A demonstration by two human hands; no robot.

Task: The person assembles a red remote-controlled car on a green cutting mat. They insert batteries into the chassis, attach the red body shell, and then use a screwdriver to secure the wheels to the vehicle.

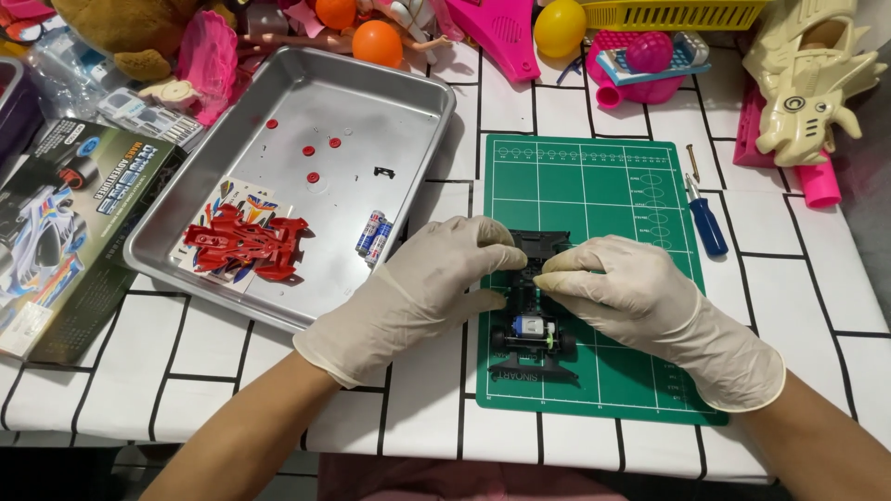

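Note:
A black toy car chassis with a small silver motor lies on a green cutting mat. My left hand, in a pale glove, grips the chassis from the left side near its middle. My right hand, also gloved, pinches the chassis from the right at the same spot. The fingertips of both hands meet over the chassis and hide its middle. The front end shows above the fingers.
A metal tray at the left holds a red car body, a sticker sheet, two small batteries and small red parts. A blue screwdriver lies right of the mat. A kit box and toys crowd the left and back.

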